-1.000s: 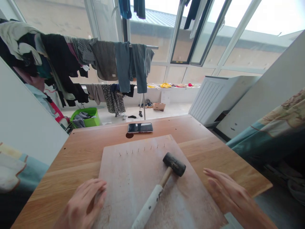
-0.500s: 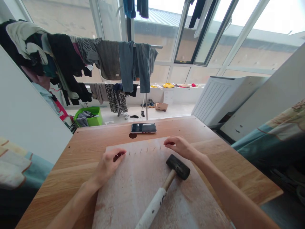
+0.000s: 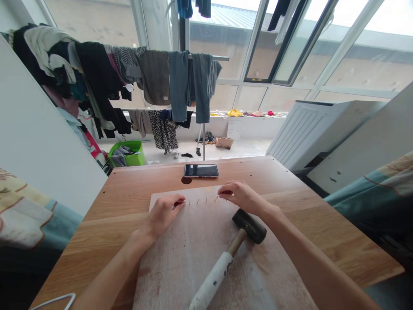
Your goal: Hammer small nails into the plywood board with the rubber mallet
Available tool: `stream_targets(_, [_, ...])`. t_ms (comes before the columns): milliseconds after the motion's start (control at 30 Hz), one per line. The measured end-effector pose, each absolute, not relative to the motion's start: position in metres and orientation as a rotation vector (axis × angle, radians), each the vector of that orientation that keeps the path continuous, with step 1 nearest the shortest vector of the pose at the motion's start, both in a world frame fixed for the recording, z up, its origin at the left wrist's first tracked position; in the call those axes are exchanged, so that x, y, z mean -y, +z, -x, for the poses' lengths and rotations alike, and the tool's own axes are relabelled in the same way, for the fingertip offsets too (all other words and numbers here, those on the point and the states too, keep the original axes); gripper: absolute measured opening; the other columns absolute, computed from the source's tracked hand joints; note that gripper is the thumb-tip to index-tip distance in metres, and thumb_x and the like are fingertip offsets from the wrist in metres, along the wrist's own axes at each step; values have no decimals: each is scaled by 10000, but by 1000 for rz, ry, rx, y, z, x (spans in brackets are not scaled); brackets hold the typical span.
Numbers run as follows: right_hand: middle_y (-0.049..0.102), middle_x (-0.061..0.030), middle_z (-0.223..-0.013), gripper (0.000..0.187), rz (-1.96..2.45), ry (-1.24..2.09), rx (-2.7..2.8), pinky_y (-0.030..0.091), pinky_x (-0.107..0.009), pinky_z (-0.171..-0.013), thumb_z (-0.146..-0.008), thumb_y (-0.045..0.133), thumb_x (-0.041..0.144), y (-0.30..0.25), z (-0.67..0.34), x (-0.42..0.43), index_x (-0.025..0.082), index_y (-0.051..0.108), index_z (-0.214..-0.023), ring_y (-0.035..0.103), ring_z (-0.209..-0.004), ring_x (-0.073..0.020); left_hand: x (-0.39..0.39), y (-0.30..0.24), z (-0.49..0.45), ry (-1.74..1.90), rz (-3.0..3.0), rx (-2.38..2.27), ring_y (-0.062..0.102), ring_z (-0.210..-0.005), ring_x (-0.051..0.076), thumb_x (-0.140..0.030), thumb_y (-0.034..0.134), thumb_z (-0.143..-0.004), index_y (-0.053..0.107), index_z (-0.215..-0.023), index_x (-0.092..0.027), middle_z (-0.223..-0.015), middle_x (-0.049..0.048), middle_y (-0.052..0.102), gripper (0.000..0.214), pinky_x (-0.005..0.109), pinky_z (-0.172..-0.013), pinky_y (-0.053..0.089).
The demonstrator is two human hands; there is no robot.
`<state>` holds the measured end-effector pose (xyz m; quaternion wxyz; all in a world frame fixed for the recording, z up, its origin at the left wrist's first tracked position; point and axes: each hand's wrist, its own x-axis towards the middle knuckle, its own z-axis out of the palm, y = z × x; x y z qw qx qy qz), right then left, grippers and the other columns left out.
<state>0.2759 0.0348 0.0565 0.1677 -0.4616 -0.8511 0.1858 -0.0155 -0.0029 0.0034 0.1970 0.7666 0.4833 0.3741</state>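
- A pale, scuffed board (image 3: 180, 262) lies flat on the wood-grained bench (image 3: 100, 224), and I take every place from it.
- Thin nails (image 3: 206, 200) stand in a row near the board's far edge; I count at least four clear of the hands, the rightmost of those leaning.
- The person's left hand (image 3: 164, 211) is over the board's far left corner, thumb and fingers pinched together at the left end of the row. The fingers hide whatever is between them, so I cannot tell whether that grip has a nail.
- The right hand (image 3: 239, 196) is above the board's far right part, fingertips drawn together right at the leaning nail; from here I cannot tell if the grip has closed on it.
- A black-headed mallet (image 3: 249, 226) rests on the board, its head toward the right edge, its white-wrapped handle slanting to the near edge.
- Beyond the board's far edge, a phone (image 3: 201, 171) lies beside a round dark hole (image 3: 186, 180).
- Farther past the board, to the left, clothes (image 3: 155, 77) hang above a green tub (image 3: 127, 154).
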Motion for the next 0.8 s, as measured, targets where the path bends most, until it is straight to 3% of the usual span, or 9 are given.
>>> stream_targets(133, [813, -40, -836, 170, 1327, 517, 2481, 493, -254, -733, -889, 684, 175, 61, -264, -34, 233, 821, -806, 719, -789, -197, 3, 8, 7, 1124, -2055, -1386, 763, -781, 194, -301, 662, -893, 717, -916, -210, -858, 8, 796, 109, 283, -764, 597])
stream_targets(233, [799, -47, -876, 187, 1353, 479, 2468, 506, -275, -777, -943, 644, 181, 65, -256, -32, 212, 806, -854, 721, -842, -203, 2, 10, 2, 1014, -2094, -1339, 763, -810, 198, -230, 657, -877, 717, -919, -211, -880, 8, 796, 76, 283, -771, 591])
stream_targets(333, [768, -53, -1017, 156, 1352, 502, 2492, 564, -344, -831, -1001, 622, 270, 62, -245, -31, 187, 754, -1014, 715, -903, -199, 2, 10, -5, 972, -2076, -1338, 759, -814, 202, -196, 656, -863, 720, -908, -204, -884, 17, 794, 79, 291, -782, 587])
stream_targets(500, [691, -80, -1236, 280, 1319, 589, 2550, 611, -411, -850, -1004, 642, 339, 56, -226, -31, 184, 655, -1238, 706, -992, -214, 0, 10, -18, 1112, -1996, -1375, 746, -782, 193, -244, 680, -886, 724, -946, -193, -886, 27, 792, 90, 291, -777, 583])
stream_targets(633, [754, -60, -1035, 147, 1320, 548, 2484, 579, -381, -854, -1001, 640, 264, 64, -228, -28, 157, 732, -1041, 710, -921, -197, -4, 5, -30, 973, -2145, -1328, 739, -820, 205, -139, 638, -877, 725, -942, -190, -910, 38, 784, 120, 301, -780, 573])
stream_targets(733, [787, -66, -852, 195, 1317, 546, 2428, 530, -309, -787, -975, 635, 180, 71, -237, -23, 157, 793, -861, 706, -818, -196, -4, 6, -37, 1027, -2098, -1343, 740, -812, 201, -137, 653, -875, 720, -933, -188, -898, 36, 784, 103, 296, -777, 578])
stream_targets(800, [800, -51, -820, 192, 1292, 596, 2420, 512, -272, -726, -956, 656, 197, 71, -242, -18, 179, 815, -851, 709, -757, -185, 0, 13, -35, 1071, -2030, -1339, 741, -792, 188, -177, 675, -894, 717, -950, -190, -892, 27, 786, 71, 288, -773, 584])
